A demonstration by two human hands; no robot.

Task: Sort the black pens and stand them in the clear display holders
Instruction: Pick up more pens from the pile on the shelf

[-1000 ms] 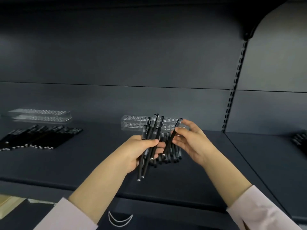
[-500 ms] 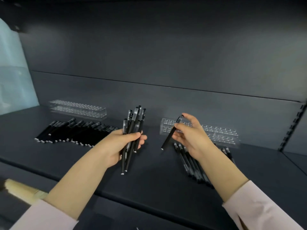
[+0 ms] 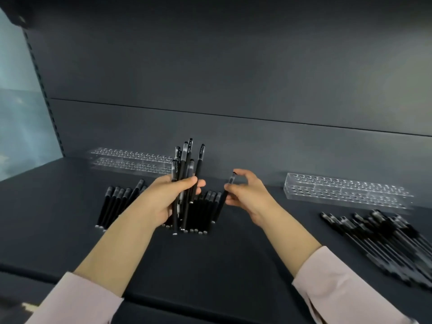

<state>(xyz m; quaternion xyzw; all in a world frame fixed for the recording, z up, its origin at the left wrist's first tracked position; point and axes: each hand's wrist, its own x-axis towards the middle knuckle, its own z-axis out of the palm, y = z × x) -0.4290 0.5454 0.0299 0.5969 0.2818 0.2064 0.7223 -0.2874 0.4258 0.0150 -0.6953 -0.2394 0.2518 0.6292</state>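
Above the dark matte shelf (image 3: 233, 265), left hand (image 3: 168, 199) clenched round an upright bundle (image 3: 184, 164) of slim black pens, tips down. Right hand (image 3: 247, 195) beside it, thumb and fingers pinching one pen (image 3: 231, 180), slanted. Beneath both, a flat row (image 3: 114, 206) of pens on the shelf; a looser pile (image 3: 385, 235) far right. Behind, clear plastic holders, tops gridded with small holes: left holder (image 3: 131, 160), right holder (image 3: 346, 192).

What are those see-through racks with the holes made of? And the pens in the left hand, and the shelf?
The clear racks look like acrylic or similar hard plastic: transparent, glossy edges. The pens in the left hand seem plastic: matte black barrels, some translucent caps. The shelf looks like dark grey painted metal, matte; that is a guess.
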